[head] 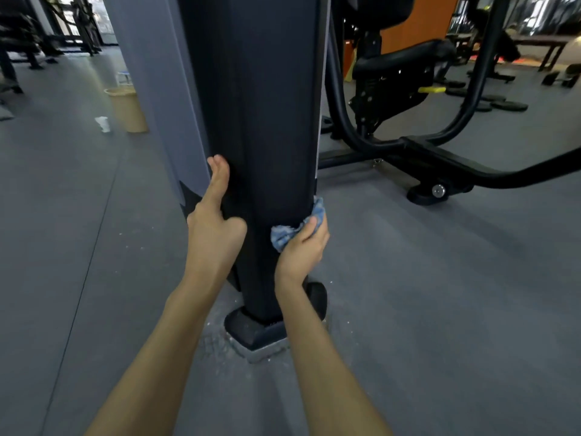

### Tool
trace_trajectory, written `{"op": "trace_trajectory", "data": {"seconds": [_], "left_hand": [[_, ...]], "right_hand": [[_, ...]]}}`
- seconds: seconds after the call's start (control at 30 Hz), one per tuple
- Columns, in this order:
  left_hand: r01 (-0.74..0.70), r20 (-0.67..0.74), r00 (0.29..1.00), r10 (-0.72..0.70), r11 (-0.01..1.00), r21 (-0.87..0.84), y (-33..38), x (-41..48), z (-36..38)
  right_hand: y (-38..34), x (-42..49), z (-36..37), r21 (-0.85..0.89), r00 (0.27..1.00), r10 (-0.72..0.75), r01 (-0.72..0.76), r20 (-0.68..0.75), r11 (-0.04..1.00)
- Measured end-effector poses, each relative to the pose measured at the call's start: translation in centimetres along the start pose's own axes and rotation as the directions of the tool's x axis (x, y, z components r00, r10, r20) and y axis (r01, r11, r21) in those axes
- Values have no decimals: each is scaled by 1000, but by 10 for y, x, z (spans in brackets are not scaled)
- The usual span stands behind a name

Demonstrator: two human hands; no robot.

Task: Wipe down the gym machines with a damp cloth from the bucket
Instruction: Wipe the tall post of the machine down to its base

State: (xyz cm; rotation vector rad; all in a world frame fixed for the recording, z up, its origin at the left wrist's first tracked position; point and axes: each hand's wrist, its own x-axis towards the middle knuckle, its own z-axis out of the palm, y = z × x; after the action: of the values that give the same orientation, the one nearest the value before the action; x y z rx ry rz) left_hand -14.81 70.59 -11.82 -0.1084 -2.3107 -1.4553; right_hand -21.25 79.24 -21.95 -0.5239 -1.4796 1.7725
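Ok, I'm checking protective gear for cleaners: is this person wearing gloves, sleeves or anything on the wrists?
No. The left hand and right hand are ungloved. The left forearm and right forearm are uncovered to the picture's edge; no sleeve, watch, band or ring shows.

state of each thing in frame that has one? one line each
column: upright on its base.
cloth: bunched, pressed to column's right edge; can't tell if it's damp.
left hand: open, fingers straight, flat on column's left side.
right hand: grips cloth.
bin: upright on floor, contents hidden.
weight plates: lying flat on floor.
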Motion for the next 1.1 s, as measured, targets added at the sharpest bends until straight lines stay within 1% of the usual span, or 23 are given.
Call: {"op": "trace_trajectory", "data": {"seconds": [0.03,0.07,0.1,0.13,0.2,0.27,0.33,0.4,0.47,0.53,0.6,0.63,0.67,0.7,0.73,0.77,0.83,0.87,0.9,0.93,0.97,1.03,1.1], "left_hand": [[-1,10,1000,1,1000,-3,-2,1,0],[-7,21,1000,8,1000,-21,-6,2,-1],[-19,29,999,21,999,-51,-12,4,-1],[-33,39,999,36,996,-78,-18,6,-1],[-61,59,996,65,995,-75,-28,7,0],[-64,22,998,65,996,-64,-42,-1,3],[10,-40,999,-13,997,-74,-60,-21,14],[64,-11,998,-64,998,-16,-77,-41,27],[79,73,994,-85,993,84,-86,-51,36],[89,105,989,-105,984,154,-90,-52,37],[48,121,990,-73,979,197,-95,-51,33],[20,138,989,-51,975,221,-97,-51,30],[-7,156,987,-33,969,249,-100,-51,27],[-29,171,985,-19,961,275,-103,-52,25],[-42,182,983,-13,955,294,-107,-53,23],[-34,193,981,-27,952,305,-111,-55,21],[51,214,969,-123,949,312,-119,-59,22],[104,223,958,-182,941,321,-123,-61,25],[142,231,946,-226,932,332,-127,-64,29],[158,233,941,-246,927,340,-131,-66,33],[167,227,941,-251,927,335,-135,-67,37],[189,218,938,-268,926,326,-143,-65,38],[179,243,932,-269,925,335,-150,-60,32]], "right_hand": [[6,4,-2,-17,992,121,-122,-30,992],[7,7,-2,-21,977,209,-210,-40,978],[2,9,-2,-7,967,255,-255,-27,967],[-8,9,-1,28,966,257,-257,0,966],[-29,2,4,127,986,151,-160,73,979],[-40,-10,4,195,990,14,-42,144,980],[-29,-13,-2,164,980,-85,55,180,985],[-1,-12,-13,88,973,-108,91,206,992],[25,-16,-25,-27,974,-27,34,225,999],[55,-26,-38,-147,970,110,-79,217,986],[80,-29,-50,-258,937,293,-240,192,936],[86,-27,-54,-319,913,366,-297,181,900],[87,-23,-56,-362,902,397,-317,172,877],[83,-18,-56,-378,911,377,-295,166,878],[77,-13,-54,-370,935,313,-234,168,899],[67,-10,-52,-344,959,216,-144,183,928],[57,-7,-47,-281,971,36,33,236,959],[58,-7,-46,-262,966,-11,81,259,962],[66,-9,-48,-264,960,-21,98,281,960],[77,-11,-53,-286,955,2,87,298,954],[90,-12,-60,-336,947,64,48,315,941],[115,-9,-76,-486,920,198,-9,339,874],[132,4,-91,-591,903,224,40,366,806]]}}
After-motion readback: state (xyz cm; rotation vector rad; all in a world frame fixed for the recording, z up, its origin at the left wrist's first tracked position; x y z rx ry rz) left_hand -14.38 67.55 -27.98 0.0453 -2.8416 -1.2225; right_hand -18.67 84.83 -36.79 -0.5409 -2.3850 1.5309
